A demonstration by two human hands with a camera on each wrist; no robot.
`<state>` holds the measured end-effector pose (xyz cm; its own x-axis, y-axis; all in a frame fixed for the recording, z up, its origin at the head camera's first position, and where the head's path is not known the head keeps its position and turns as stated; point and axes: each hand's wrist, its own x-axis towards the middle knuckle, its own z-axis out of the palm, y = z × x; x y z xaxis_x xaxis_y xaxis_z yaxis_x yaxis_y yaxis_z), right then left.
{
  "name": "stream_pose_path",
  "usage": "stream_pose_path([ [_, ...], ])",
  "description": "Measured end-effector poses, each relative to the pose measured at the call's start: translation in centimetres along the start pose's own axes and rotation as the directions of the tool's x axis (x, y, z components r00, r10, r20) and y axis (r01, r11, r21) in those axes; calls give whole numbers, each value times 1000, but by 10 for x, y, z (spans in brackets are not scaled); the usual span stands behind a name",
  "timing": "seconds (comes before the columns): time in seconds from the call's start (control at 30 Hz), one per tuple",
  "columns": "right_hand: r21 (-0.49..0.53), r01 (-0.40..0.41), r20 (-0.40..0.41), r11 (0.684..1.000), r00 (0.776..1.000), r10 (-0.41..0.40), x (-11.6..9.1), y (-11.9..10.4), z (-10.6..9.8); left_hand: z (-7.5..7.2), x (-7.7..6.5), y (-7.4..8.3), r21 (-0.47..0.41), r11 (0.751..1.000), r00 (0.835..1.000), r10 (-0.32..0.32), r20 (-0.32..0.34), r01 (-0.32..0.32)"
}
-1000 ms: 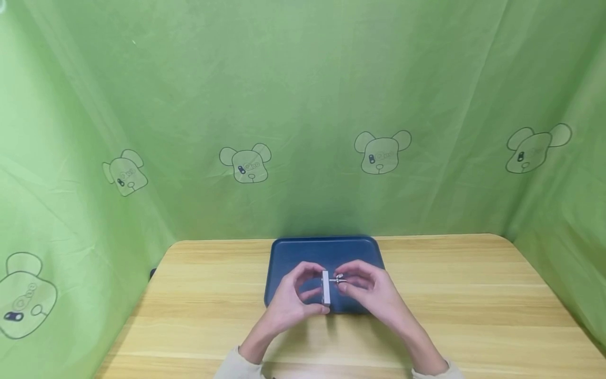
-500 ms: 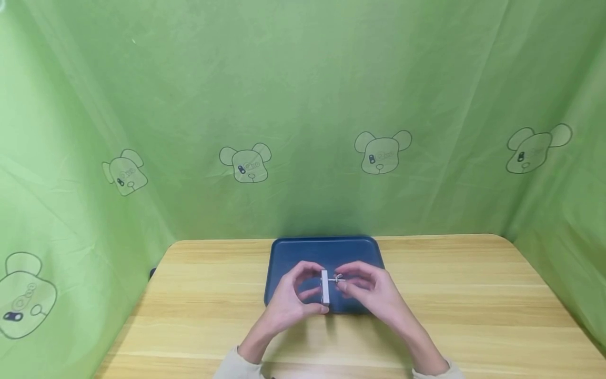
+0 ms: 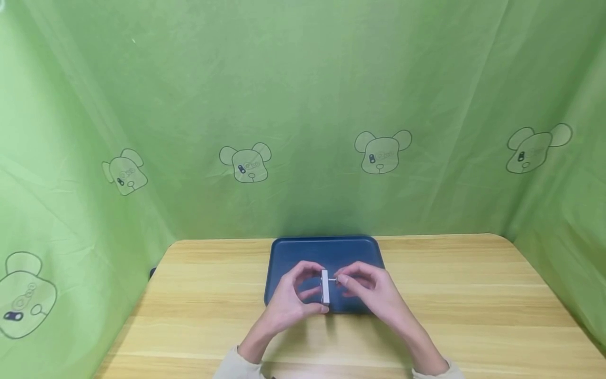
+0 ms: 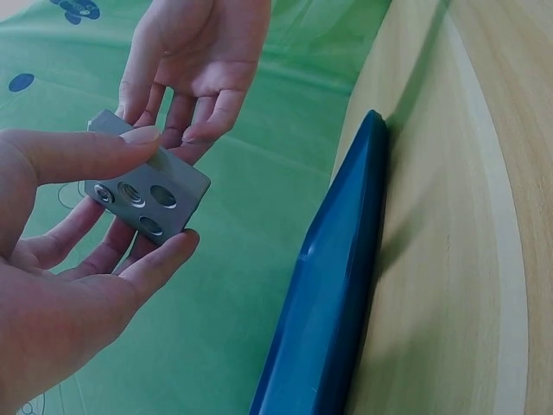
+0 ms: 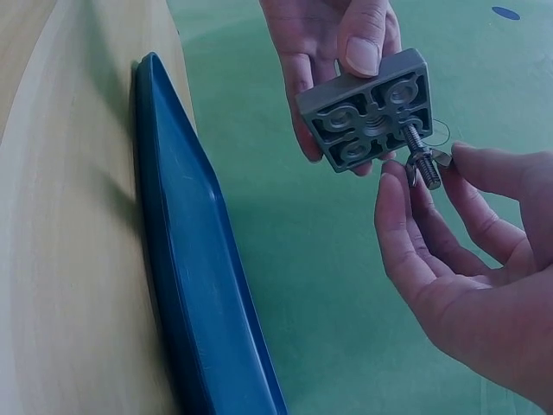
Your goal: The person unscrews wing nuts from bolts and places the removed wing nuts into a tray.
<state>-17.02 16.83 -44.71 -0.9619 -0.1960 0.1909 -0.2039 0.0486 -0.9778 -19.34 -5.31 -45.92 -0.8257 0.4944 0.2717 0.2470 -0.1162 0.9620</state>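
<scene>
My left hand (image 3: pixel 286 303) grips a square grey block (image 3: pixel 325 288) by its edges, thumb on the near edge and fingers opposite, above the tray. In the left wrist view, the block's flat face (image 4: pixel 179 177) has several round holes, one with a bolt head (image 4: pixel 104 193) in it. Its ribbed back faces my right hand (image 3: pixel 380 296), and a threaded bolt (image 5: pixel 414 136) sticks out of one corner hole there. Partway along the bolt sits a wing nut (image 5: pixel 421 156), which my right thumb and fingers pinch by its wings.
Beneath the hands, a dark blue tray (image 3: pixel 326 248) with a raised rim lies on the light wooden table (image 3: pixel 450 310). A green curtain (image 3: pixel 303 89) with printed bear heads stands behind and at both sides.
My right thumb has moved up and forward onto the wing nut, whose wings have turned and now show less. The left hand and the block stay almost where they were.
</scene>
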Motion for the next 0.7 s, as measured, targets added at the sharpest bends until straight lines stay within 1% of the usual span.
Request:
stream_pose_path([
  [0.23, 8, 26, -3, 1000, 1000, -26, 0, 1, -1, 0, 0, -1, -5, 1000, 1000, -1, 3, 1],
  [0.43, -32, 18, -24, 999, 1000, -19, -1, 0, -1, 0, 0, -1, -3, 1000, 1000, -4, 4, 4],
  [0.7, -12, 13, -4, 1000, 1000, -13, -1, 0, 0, 1, 0, -1, -7, 1000, 1000, -9, 4, 9],
])
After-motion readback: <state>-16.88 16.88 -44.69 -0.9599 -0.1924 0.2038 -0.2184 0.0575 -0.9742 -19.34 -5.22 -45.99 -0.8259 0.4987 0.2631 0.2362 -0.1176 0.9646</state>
